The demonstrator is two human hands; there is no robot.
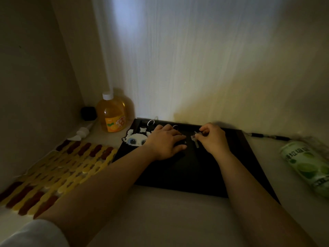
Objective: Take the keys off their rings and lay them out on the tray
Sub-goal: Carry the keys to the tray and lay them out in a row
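A black tray point(195, 168) lies on the pale table against the wall. My right hand point(213, 139) is over its far middle, fingers pinched on a small silver key point(195, 141) that points down toward me. My left hand point(166, 142) rests palm down on the tray just left of the key, fingers spread and reaching toward it; I cannot see anything under it. A metal key ring point(151, 122) lies at the tray's far left corner, and another ring point(175, 127) peeks out behind my left knuckles. A white pixel-bead cat charm point(136, 139) overlaps the tray's left edge.
An orange drink bottle point(112, 114) stands in the back left corner beside a small black box point(88, 113) and a white pump nozzle point(81, 133). A yellow and brown mat point(58, 172) covers the left side. A green can-like roll point(308, 166) lies at right, a black pen point(267, 136) behind it.
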